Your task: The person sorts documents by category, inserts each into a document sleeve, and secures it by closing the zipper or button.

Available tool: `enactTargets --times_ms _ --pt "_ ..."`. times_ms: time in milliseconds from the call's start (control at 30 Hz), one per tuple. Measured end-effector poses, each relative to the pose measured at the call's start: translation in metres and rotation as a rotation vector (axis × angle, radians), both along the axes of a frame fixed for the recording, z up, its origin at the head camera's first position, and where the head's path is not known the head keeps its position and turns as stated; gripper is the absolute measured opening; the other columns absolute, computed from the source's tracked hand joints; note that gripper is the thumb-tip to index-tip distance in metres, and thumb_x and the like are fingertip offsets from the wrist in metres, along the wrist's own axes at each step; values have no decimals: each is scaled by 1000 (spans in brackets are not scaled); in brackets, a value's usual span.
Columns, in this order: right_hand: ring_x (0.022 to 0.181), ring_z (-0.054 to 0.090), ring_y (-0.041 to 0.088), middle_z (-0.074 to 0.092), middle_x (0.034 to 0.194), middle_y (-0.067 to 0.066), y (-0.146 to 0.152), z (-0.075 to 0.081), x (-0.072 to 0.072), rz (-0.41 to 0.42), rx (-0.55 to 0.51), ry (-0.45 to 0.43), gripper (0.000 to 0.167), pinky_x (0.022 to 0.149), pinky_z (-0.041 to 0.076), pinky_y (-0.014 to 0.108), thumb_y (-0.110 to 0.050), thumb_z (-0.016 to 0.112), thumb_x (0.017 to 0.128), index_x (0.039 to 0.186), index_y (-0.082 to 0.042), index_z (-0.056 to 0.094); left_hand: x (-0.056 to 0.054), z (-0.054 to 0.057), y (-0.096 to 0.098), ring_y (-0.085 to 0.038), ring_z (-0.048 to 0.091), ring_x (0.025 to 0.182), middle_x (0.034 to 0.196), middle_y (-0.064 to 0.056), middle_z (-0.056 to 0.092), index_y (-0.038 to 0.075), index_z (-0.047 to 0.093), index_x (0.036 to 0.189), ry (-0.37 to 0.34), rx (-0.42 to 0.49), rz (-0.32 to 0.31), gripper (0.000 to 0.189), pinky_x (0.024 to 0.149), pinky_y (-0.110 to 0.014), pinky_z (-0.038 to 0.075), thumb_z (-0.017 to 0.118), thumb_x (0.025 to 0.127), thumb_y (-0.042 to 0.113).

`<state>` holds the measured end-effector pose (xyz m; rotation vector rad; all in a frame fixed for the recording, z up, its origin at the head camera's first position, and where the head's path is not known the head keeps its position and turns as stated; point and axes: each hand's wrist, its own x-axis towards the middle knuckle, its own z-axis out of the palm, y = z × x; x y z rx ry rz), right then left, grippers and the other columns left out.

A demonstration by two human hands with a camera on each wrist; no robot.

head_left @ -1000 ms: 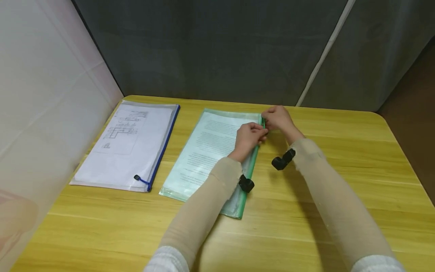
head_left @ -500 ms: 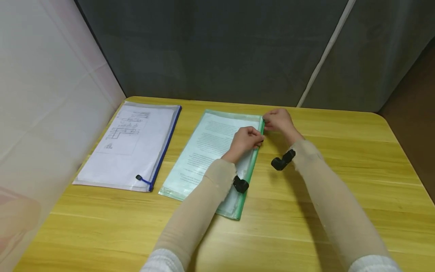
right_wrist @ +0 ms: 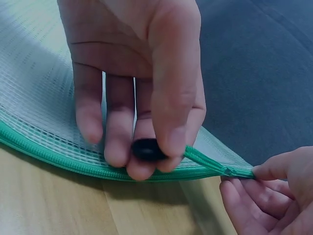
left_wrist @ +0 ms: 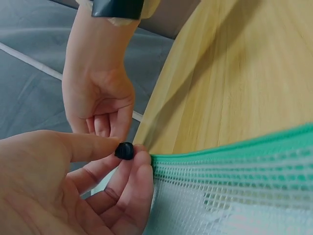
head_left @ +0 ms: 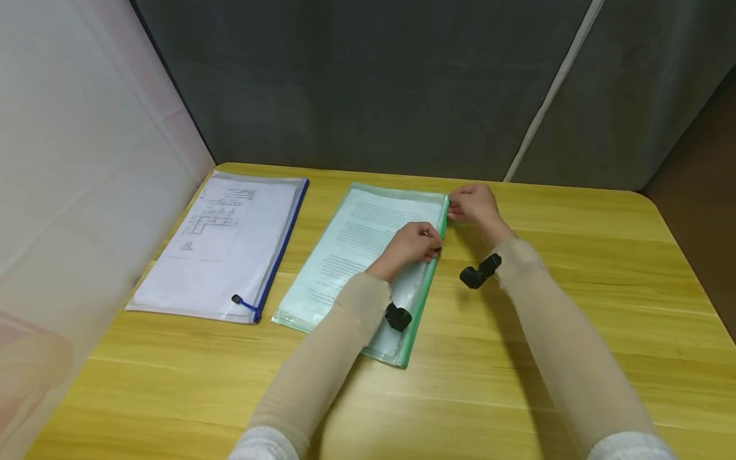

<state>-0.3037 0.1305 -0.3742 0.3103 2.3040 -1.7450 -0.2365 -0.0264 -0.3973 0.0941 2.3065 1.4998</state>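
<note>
A green-edged mesh zip document bag (head_left: 368, 230) with printed sheets inside lies at the table's middle. My left hand (head_left: 409, 246) is over its right edge, pinching the black zipper pull (left_wrist: 124, 151) between thumb and fingers. From this pull a green cord (right_wrist: 200, 157) runs taut to the zip slider (right_wrist: 229, 172), close to the bag's far right corner. At that corner my right hand (head_left: 473, 204) pinches the bag's edge with thumb and fingers. In the head view the slider is too small to make out.
To the left lies a clear zip document bag (head_left: 213, 255) with a blue zip edge, a drawing inside and a black pull (head_left: 236, 298) near its front corner. Wooden table (head_left: 546, 319) runs right of the green bag. A dark grey partition (head_left: 356, 89) stands behind.
My left hand has moved down the green bag's right edge, towards me and slightly left, with the pull. The right hand has stayed at the far corner.
</note>
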Motion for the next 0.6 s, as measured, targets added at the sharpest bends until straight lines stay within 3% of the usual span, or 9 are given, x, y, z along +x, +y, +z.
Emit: enactTargets --times_ms 167,333,467,600 --pt "64 65 3 62 78 -3 2 -3 0 26 -27 -12 39 72 59 22 -16 54 102 132 7 57 0 -1 -2 -9 65 72 101 -15 75 4 67 101 -14 13 -13 18 63 -20 53 55 101 17" --pt "70 64 1 62 102 5 1 -6 0 77 -33 -10 39 73 58 21 -15 56 101 135 4 55 0 -2 -2 -11 66 75 105 -18 74 2 64 110 -38 78 9 17 63 -21 53 55 101 13" --pt "75 65 0 60 121 12 1 -7 2 104 -34 5 42 79 59 24 -13 57 100 138 2 54 1 -2 -3 -11 67 76 106 -19 74 2 64 107 -33 86 24 15 64 -21 54 57 99 12" --pt "77 65 2 60 128 15 1 -7 4 83 -31 20 39 84 59 27 -14 58 99 136 -1 57 -1 -3 -4 -12 68 79 106 -17 75 2 67 102 -14 63 10 13 65 -21 55 59 98 12"
